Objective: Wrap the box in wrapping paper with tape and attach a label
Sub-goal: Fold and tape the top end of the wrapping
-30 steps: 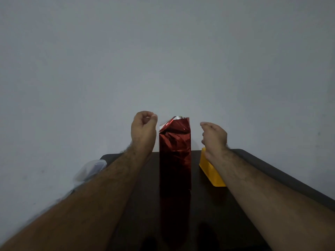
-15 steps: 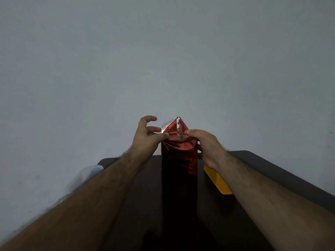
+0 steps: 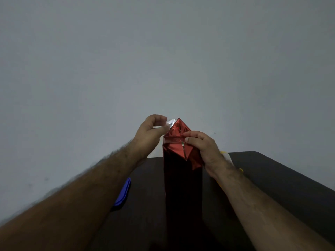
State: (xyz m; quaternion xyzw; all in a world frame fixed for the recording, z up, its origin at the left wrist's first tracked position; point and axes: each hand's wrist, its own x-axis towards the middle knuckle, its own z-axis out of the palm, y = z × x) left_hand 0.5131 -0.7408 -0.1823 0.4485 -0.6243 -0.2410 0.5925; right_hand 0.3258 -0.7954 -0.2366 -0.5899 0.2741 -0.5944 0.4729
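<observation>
Tall box in shiny red wrapping paper stands upright mid-scene on the dark surface, near the far edge, its base out of view at the bottom of the frame. Paper at the top end is folded into a peaked point, silver underside showing at the upper left corner. A strip of clear tape runs across the folded top, from the left edge to the middle. Left hand is at the top left of the box, fingers curled, thumb and fingertips pinching at the silver paper corner and the tape end there; the exact contact is blurred. Right hand is on the top right of the box, thumb pressing the tape and fold on the front face, the other fingers curled round the right side of the paper, so this grip is closed on the wrapped top. Both forearms reach in from the near corners. Blue flat object lies on the surface left of the box, partly hidden under the left forearm. Yellow object sits right of the box behind the right wrist, mostly hidden. Plain grey wall fills the far side.
</observation>
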